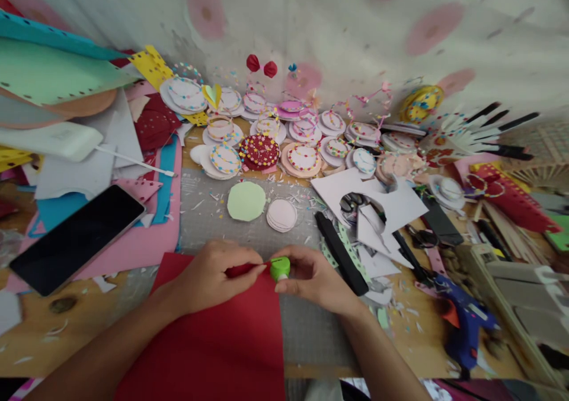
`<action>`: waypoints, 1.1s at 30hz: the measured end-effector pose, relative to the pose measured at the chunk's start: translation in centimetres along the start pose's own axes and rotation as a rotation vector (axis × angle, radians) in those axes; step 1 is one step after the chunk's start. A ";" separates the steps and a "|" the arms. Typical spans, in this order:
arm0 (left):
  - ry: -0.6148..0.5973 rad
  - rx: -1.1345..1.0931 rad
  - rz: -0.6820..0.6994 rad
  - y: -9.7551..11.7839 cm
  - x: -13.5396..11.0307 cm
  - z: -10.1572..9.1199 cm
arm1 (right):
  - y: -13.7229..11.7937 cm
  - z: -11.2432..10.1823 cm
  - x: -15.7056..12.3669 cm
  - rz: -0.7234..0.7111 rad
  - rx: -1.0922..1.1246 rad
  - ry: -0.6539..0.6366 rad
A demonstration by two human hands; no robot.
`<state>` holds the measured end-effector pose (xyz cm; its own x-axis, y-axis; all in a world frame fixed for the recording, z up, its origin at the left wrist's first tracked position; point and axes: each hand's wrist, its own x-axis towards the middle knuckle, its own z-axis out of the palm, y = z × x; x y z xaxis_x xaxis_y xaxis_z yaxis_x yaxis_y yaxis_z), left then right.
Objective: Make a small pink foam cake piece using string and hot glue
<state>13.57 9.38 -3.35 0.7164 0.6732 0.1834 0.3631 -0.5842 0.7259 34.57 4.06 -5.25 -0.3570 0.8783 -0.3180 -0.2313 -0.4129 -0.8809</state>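
A large red sheet of paper (pixel 222 342) lies at the near edge of the table and reaches over it. My left hand (pixel 217 273) pinches the sheet near its far right corner between thumb and fingers. Close beside it, my right hand (pixel 306 276) grips a small craft punch (pixel 280 266) with a bright green top and a pale lower part. The paper's corner meets the punch; whether it sits inside the slot is hidden. Beyond the hands, a light green paper disc (pixel 246 201) and a small stack of pale pink discs (pixel 281 215) rest on the grey cutting mat (pixel 200 211).
Several small decorated paper hats (pixel 303 159) stand along the back. To the left are a phone (pixel 80 235) and coloured sheets. On the right sit a black cutter-like tool (pixel 341 253), white paper offcuts (pixel 400 202), a blue glue gun (pixel 466 324) and a stapler-like beige device (pixel 520 294).
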 end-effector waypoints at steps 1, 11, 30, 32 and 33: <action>-0.002 0.002 0.002 0.0 0.0 0.0 | 0.1 0.0 0.0 -0.002 -0.002 0.001; 0.021 0.001 0.003 0.0 0.1 -0.1 | 0.1 0.0 0.0 0.008 -0.007 0.002; -0.003 0.012 0.028 0.3 0.2 -0.1 | -0.2 0.6 -0.3 -0.073 -0.152 0.015; -0.001 0.016 0.033 0.4 0.2 -0.1 | -0.2 0.6 -0.4 -0.093 -0.212 0.036; 0.001 0.019 0.038 0.5 0.2 -0.2 | -0.2 0.7 -0.5 -0.103 -0.241 0.043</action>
<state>13.82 9.35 -2.87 0.7296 0.6504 0.2113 0.3469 -0.6182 0.7053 34.15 3.54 -4.70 -0.3032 0.9242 -0.2323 -0.0407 -0.2561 -0.9658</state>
